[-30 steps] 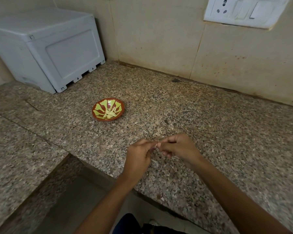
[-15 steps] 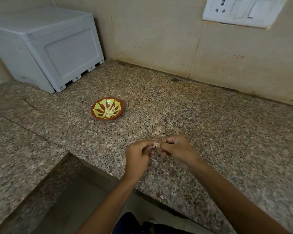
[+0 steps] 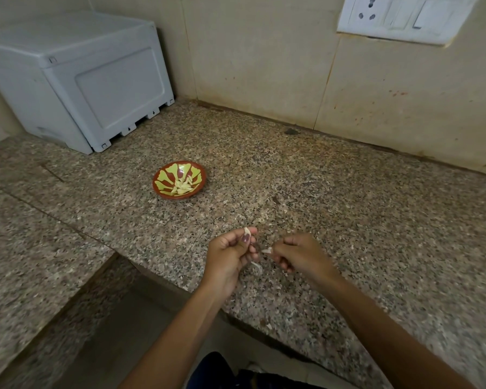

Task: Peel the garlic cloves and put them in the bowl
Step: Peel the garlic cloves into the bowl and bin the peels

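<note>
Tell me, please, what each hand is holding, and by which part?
Left hand pinches a garlic clove by its lower end; right hand pinches a peel scrap by one end.

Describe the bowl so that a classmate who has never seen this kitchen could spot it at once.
Start at the large pale grey box in the back left corner of the speckled granite counter. Just in front of it, to its right, sits a small round bowl holding pale garlic cloves. It is the only dish there, red-brown with yellow-green petal shapes inside.
</note>
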